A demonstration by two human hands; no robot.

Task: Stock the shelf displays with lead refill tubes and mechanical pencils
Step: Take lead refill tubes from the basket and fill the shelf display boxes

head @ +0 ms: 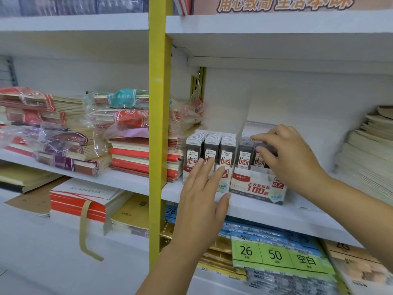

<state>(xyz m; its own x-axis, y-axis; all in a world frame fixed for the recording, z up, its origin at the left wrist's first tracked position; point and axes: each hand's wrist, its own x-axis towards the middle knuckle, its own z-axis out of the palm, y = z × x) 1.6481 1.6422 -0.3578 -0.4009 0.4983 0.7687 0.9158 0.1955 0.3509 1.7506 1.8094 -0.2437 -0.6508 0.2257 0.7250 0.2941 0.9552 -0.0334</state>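
On the white shelf (255,215) stands the 0.7 display box (257,188). Your right hand (291,154) pinches a lead refill tube (266,148) at the box's top; just left of the box, your left hand (202,194) lies flat, gripping nothing.

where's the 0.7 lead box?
Head view, right of centre, on the white shelf: the 0.7 box sits just right of the 0.5 box, under the right hand pinching a lead tube.

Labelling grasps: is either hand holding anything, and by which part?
Right hand pinches a 0.7 lead refill tube by its top end. Left hand holds nothing; its straight fingers touch the 0.5 display box.
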